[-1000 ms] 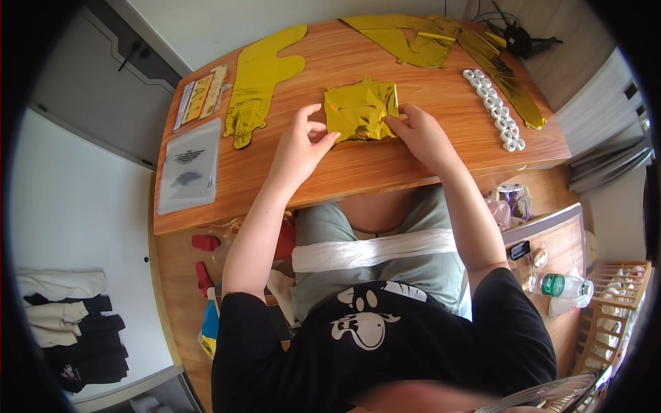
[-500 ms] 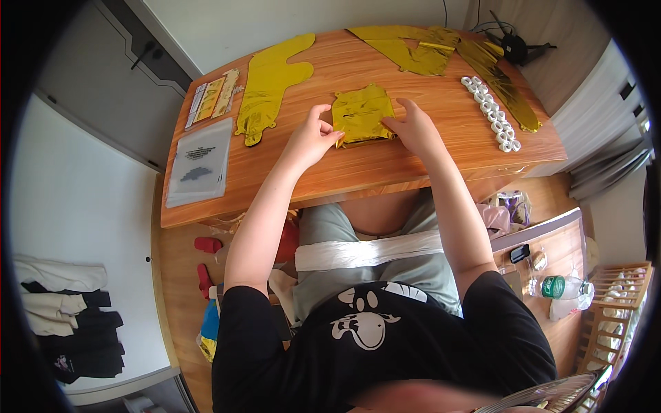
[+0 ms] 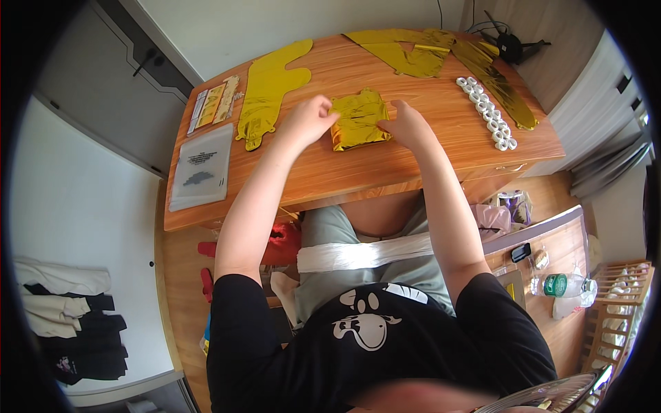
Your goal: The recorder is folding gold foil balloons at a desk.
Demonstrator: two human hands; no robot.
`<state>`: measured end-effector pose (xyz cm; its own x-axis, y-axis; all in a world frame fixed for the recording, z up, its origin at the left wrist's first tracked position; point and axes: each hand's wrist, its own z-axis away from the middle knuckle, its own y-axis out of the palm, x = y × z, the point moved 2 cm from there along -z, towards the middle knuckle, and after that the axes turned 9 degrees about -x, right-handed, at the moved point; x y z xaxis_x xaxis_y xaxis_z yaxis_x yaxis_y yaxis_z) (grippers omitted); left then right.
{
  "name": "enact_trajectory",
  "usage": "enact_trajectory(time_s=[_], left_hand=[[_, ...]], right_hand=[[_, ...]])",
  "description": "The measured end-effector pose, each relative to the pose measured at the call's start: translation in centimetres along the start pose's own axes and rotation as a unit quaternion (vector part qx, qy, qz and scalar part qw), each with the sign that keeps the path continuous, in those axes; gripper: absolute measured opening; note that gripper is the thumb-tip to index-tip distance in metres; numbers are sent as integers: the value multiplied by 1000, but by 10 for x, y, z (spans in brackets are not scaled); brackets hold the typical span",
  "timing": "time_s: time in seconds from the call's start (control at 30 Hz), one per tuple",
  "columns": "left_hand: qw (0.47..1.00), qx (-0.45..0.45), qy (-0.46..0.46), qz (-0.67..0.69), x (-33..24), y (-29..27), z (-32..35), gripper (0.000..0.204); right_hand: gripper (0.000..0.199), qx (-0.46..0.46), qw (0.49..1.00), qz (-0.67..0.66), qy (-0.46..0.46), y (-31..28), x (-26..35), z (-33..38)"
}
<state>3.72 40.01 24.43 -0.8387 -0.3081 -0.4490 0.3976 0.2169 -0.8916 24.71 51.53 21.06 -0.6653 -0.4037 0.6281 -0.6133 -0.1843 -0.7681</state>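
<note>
A folded gold foil sheet (image 3: 359, 118), apparently a flat foil balloon, lies creased on the wooden table in front of me. Beside its left edge is my left hand (image 3: 308, 122), fingers curled and a little apart from the thumb, with nothing visibly held. My right hand (image 3: 408, 125) is at the opposite edge, its thumb against the foil and its index finger raised away from it. Farther left lies a flat gold foil balloon (image 3: 268, 86). More gold foil (image 3: 413, 51) is spread along the back of the table.
Rows of small white rolls (image 3: 487, 113) stand at the right. A black router-like device (image 3: 509, 47) sits at the back right corner. On the left are a clear plastic bag (image 3: 201, 168) and printed cards (image 3: 210, 104). White material (image 3: 365, 252) lies across my lap.
My left hand has shifted slightly up and off the foil's lower left corner. The folded foil's near edge now sits lower and looks squarer. My right hand stays at the right edge.
</note>
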Motion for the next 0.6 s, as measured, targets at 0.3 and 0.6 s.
enact_trajectory(time_s=[0.3, 0.6], left_hand=[[948, -20, 310, -71, 3, 63, -11, 62], [952, -11, 297, -75, 7, 70, -11, 68]], right_hand=[[73, -3, 1000, -17, -5, 6, -4, -2], [65, -21, 989, -143, 11, -14, -14, 25]])
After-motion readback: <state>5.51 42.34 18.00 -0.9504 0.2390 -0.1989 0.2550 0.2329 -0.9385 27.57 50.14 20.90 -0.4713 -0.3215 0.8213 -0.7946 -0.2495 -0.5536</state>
